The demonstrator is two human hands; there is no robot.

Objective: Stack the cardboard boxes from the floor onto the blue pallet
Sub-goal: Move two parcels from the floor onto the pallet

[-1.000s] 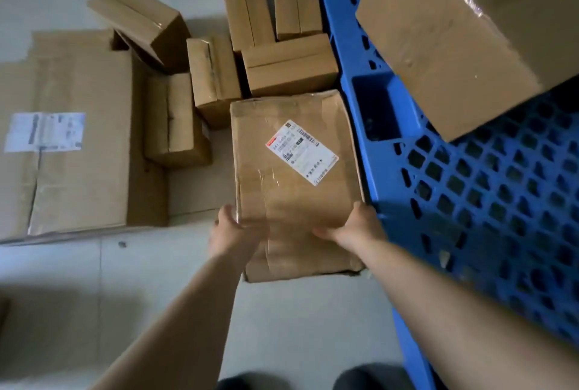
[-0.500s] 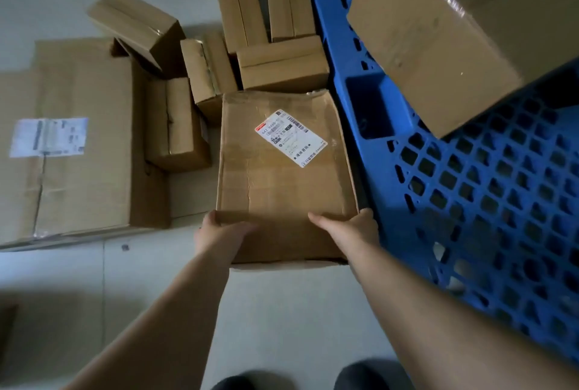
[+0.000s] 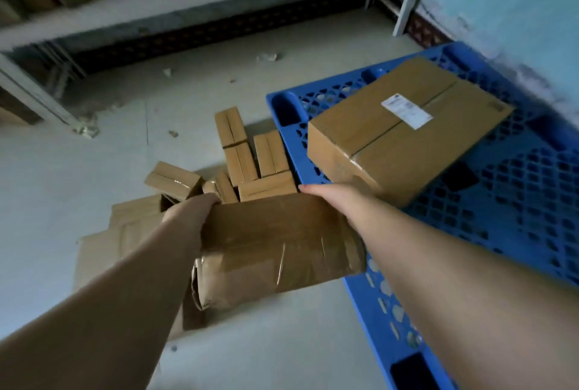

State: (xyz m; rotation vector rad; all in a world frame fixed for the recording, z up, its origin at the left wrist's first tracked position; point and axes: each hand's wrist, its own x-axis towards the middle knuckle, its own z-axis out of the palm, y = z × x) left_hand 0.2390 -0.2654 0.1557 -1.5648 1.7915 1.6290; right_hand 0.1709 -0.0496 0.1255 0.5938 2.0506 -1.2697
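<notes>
Mid-carry step, judged: one box lifted off the floor, not yet on the pallet. Next move probably calls for a swing right and a flat set-down on bare grid, clear of the box already there.

Blue pallet [image 3: 517, 201] – rigid plastic, open lattice top, fills the right side. Large taped box [image 3: 407, 133] on its far part, smooth board, white label, sits skewed. Flattened cardboard [image 3: 125, 233] on the floor at left, creased. Held box [image 3: 275, 248] – centre, near, in the air beside the pallet's left edge; soft, dented, wrinkled tape, torn near corner. Small boxes [image 3: 250, 164] clustered on the floor beyond it, crisp-edged. Left hand [image 3: 191, 211] and right hand [image 3: 329, 195] grip the far edge; fingers wrapped over, hidden – spread cannot tell.
</notes>
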